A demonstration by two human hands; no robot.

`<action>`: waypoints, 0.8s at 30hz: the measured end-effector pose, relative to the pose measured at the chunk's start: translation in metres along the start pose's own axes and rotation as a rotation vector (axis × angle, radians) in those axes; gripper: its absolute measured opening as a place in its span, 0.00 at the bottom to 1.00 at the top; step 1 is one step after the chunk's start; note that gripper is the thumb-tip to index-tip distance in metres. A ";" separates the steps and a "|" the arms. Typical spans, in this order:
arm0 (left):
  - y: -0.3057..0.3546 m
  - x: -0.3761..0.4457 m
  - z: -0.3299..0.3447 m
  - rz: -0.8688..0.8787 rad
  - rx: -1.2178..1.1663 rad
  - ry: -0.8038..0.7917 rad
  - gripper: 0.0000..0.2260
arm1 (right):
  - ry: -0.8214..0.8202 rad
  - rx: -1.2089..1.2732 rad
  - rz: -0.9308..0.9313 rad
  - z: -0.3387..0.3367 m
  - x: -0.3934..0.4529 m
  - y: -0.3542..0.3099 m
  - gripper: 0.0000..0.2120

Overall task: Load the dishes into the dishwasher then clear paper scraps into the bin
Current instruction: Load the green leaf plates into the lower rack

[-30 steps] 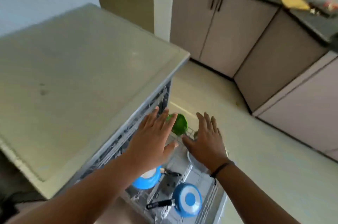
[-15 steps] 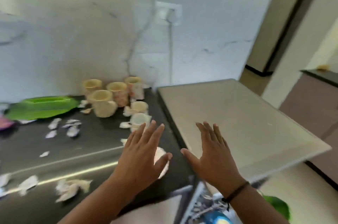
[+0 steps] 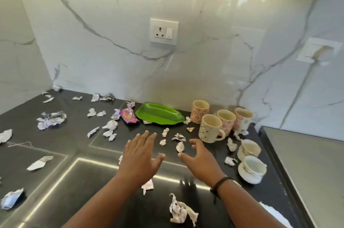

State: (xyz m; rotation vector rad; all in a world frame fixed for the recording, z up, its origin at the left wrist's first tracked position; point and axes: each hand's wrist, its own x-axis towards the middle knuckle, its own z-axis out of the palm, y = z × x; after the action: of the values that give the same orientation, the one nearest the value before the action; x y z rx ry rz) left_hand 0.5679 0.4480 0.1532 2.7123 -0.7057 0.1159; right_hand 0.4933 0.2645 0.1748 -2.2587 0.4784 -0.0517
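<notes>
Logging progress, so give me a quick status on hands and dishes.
Left hand and right hand open, holding nothing. Mugs and green dish on counter, unloaded. Paper scraps scattered between.

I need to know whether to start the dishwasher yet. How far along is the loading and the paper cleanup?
Not ready. Nothing finished shows here; the dishwasher is out of view. Both hands, left and right, are empty above the counter. Still to load: the green dish, four mugs like this one, and two teacups. Paper scraps lie scattered everywhere, so that step looks unstarted.
</notes>
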 end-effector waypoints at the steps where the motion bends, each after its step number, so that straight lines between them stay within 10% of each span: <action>1: -0.008 0.012 0.005 -0.025 0.056 -0.022 0.35 | -0.029 0.065 0.029 0.005 0.017 0.001 0.27; 14: -0.069 0.131 0.043 -0.129 0.317 -0.210 0.30 | -0.125 0.553 0.466 0.055 0.233 0.001 0.04; 24: -0.072 0.145 0.055 -0.128 0.116 -0.102 0.25 | -0.060 0.696 0.639 0.068 0.267 -0.009 0.15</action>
State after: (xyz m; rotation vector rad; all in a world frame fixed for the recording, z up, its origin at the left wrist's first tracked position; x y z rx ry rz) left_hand 0.7289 0.4221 0.1033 2.8831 -0.5674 -0.0130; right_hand 0.7564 0.2240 0.1045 -1.3585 0.9581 0.1541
